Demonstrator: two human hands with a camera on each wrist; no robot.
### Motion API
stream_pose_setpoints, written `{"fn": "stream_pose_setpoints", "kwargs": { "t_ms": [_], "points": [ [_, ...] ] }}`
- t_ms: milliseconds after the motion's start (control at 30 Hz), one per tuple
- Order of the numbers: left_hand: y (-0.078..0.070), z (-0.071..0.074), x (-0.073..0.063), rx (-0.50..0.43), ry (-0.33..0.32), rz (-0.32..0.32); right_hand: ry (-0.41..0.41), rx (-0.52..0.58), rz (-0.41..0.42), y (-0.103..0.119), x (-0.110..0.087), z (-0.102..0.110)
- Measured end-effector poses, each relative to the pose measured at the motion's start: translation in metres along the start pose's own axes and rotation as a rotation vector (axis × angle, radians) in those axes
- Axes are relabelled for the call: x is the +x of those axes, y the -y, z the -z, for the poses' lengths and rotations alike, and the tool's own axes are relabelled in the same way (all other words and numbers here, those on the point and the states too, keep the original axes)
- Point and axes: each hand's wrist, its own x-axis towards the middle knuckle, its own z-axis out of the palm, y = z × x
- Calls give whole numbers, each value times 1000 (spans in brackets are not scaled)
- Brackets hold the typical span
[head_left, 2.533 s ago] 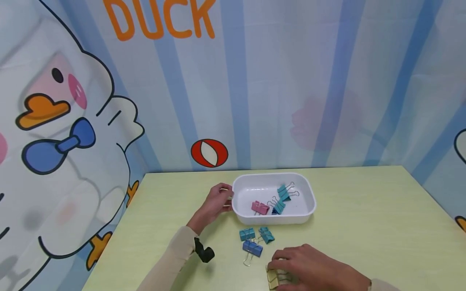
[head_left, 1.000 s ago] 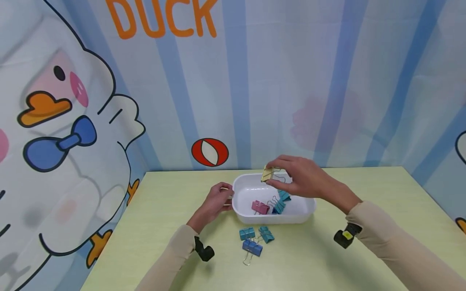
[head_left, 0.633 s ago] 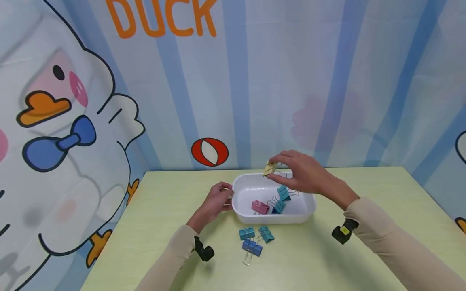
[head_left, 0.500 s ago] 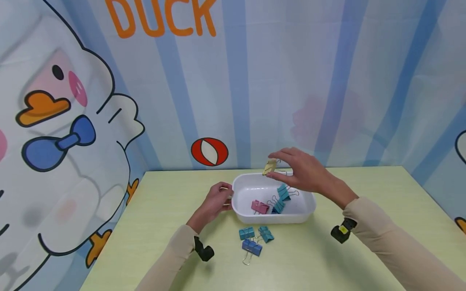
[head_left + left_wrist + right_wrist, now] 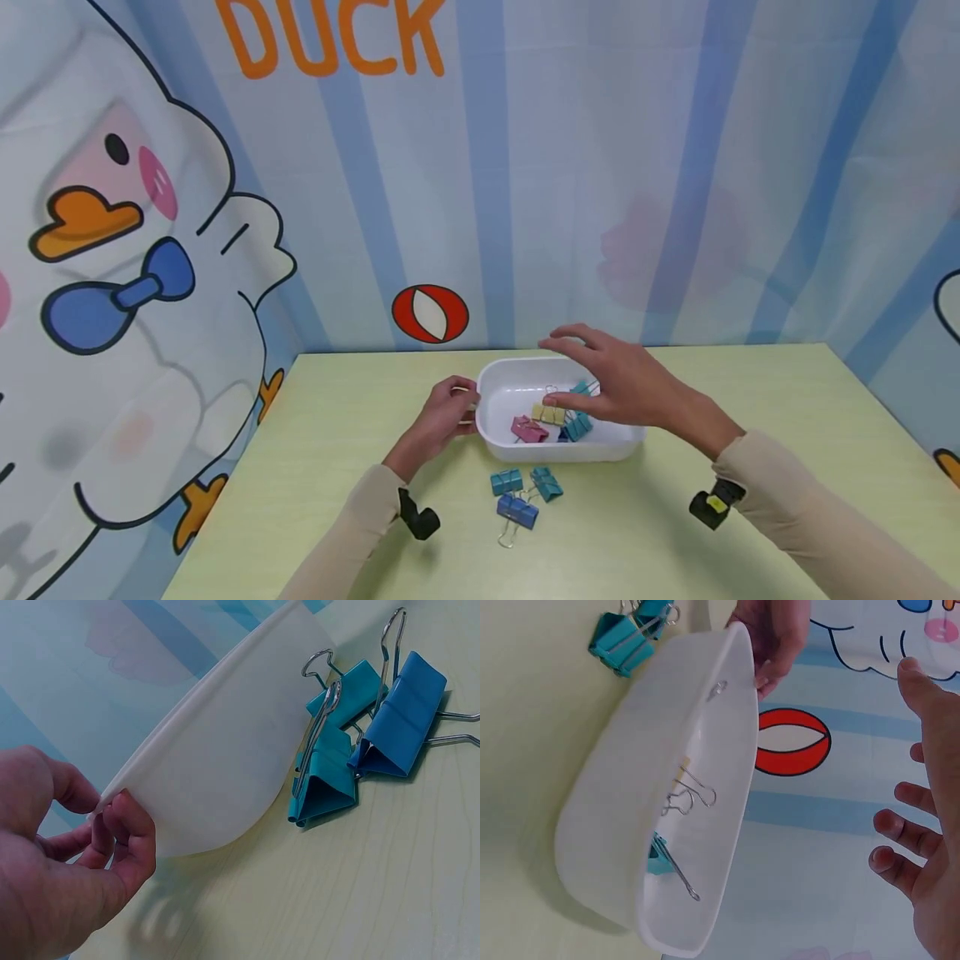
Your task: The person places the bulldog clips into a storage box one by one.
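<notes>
My left hand (image 5: 442,414) pinches the left rim of a white plastic tray (image 5: 491,433), thumb and fingertips on either side of the wall in the left wrist view. Above the tray, my right hand (image 5: 626,379) holds nothing, its thumb and fingers spread apart. Below it a yellow binder clip (image 5: 545,414) lies in the tray beside a pink binder clip (image 5: 528,430). Teal binder clips (image 5: 577,427) are in there too, partly hidden behind the right thumb. A bit of dark blue shows under them.
In front of the tray, two teal binder clips (image 5: 507,482) and a blue binder clip (image 5: 517,511) lie close together on the pale yellow table (image 5: 615,533). A printed curtain (image 5: 540,208) with a duck hangs behind the table's back edge.
My right hand picked up the yellow binder clip from the front of the table, carried it over the tray and let it go. The left hand has stayed at the rim.
</notes>
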Motion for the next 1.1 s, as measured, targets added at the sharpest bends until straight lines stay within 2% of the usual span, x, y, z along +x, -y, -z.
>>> {"fn": "stream_pose_setpoints", "kwargs": {
  "t_ms": [233,500,633,867,1100],
  "points": [
    [2,0,0,10,-5,4,46,-23,42,15,-18,-16],
    [1,-1,1,11,-12,19,99,-59,106,31,-46,-43],
    [0,0,1,8,-12,25,161,-51,77,36,-57,-57],
    [-1,0,2,11,-9,31,274,2,-25,37,-66,-78],
    [-1,1,1,20,-15,30,201,-37,-42,34,-73,-100]
  ]
}}
